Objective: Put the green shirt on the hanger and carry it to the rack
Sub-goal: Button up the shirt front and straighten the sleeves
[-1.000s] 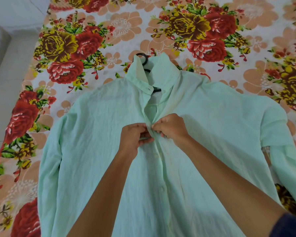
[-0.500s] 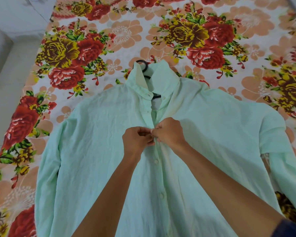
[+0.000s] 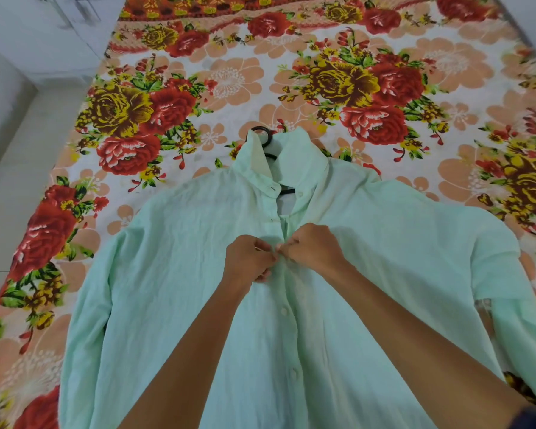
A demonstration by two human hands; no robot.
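A pale green shirt (image 3: 174,274) lies spread front-up on the bed, sleeves out to both sides. A black hanger (image 3: 265,137) sits inside it; only its hook above the collar and a short piece in the open neck show. My left hand (image 3: 248,261) and my right hand (image 3: 311,247) meet at the button placket just below the collar. Each pinches one edge of the shirt front, fingertips almost touching. Lower buttons run down the placket between my forearms.
The shirt rests on a bed with a flowered sheet (image 3: 338,88) of red and yellow roses. A pale tiled floor (image 3: 10,187) and white wall run along the bed's left side. No rack is in view.
Both hands stay pinched at the same spot on the placket, with small finger shifts. The view has tilted up a little, showing more of the bed's far end.
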